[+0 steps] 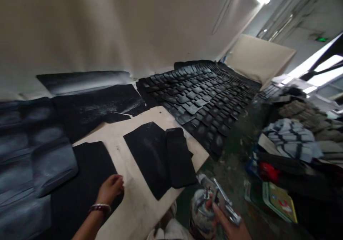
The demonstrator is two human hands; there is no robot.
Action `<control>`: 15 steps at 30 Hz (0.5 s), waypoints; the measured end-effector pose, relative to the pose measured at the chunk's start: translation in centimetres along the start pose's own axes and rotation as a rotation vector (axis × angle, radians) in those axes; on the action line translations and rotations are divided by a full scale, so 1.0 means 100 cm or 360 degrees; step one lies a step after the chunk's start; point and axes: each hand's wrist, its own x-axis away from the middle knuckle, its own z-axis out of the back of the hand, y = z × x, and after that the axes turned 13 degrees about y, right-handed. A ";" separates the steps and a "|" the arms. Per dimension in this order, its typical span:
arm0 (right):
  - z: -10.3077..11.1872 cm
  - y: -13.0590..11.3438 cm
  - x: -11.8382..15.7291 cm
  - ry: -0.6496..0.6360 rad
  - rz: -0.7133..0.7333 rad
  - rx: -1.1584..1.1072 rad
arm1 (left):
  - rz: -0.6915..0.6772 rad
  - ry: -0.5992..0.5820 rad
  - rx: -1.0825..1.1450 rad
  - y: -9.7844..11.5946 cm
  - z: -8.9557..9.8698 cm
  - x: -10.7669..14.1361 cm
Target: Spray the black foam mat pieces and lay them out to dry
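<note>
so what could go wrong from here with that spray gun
The spray gun in the right hand looks tilted, so its metal cup might drip. The left hand beside the black mat could catch overspray. The narrow mat lying against the wider mat might mark it if either is wet.

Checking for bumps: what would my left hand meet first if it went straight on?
Probably the black mat on the pale board, just ahead of the left hand, though depth is hard to judge here.
</note>
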 end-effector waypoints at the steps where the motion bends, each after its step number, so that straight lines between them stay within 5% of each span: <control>1: 0.002 0.006 -0.005 -0.0031 -0.0046 -0.0101 | -0.0053 -0.0233 0.0058 0.008 -0.038 0.025; 4: 0.008 0.017 -0.013 -0.0131 -0.0178 -0.0301 | -0.0085 -0.0445 -0.0155 0.027 -0.133 0.091; 7: 0.016 0.025 -0.015 -0.0153 -0.0190 -0.0360 | -0.0117 -0.0413 -0.0477 0.034 -0.184 0.122; 15: 0.021 0.047 -0.016 -0.0073 -0.0418 -0.0427 | 0.0031 -0.0379 -0.0493 0.037 -0.198 0.125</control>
